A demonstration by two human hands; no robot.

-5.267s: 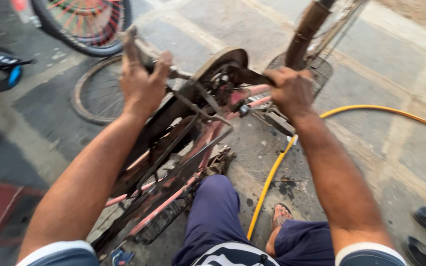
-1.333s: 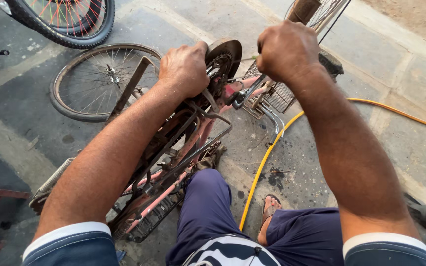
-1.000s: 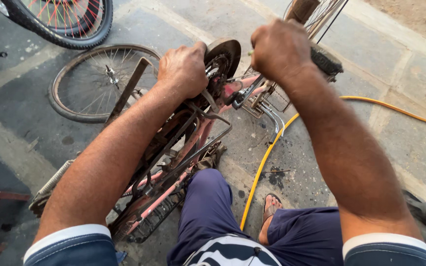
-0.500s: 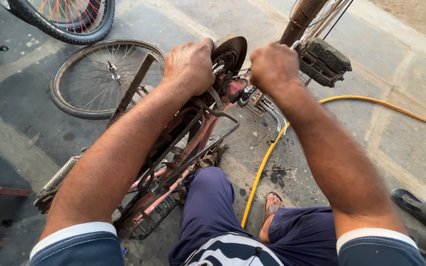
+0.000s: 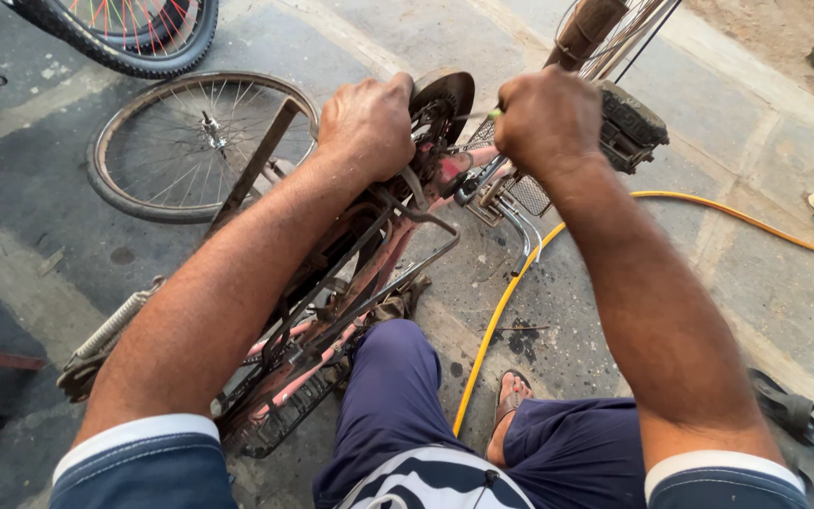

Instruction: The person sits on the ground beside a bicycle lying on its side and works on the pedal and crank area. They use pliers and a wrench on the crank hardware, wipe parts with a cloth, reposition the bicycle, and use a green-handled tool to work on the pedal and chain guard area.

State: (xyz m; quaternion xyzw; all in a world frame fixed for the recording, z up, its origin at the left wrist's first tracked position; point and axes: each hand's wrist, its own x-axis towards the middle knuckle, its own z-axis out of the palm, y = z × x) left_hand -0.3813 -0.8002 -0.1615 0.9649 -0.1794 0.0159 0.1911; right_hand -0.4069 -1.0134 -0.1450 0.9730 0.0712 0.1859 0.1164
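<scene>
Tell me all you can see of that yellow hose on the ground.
The yellow hose is thin and looks like flexible plastic or rubber. It lies loose on the paved ground, running from beside the person's sandalled foot up past a dark stain, then bending right in a long curve toward the frame's right edge. Neither end is in view. No hand touches it; it passes just right of the overturned bicycle frame.

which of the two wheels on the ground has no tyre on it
The bare wheel lying flat beside the left hand: only a rusty rim and spokes. The other wheel, at the top edge, wears a black tyre and coloured spokes.
</scene>
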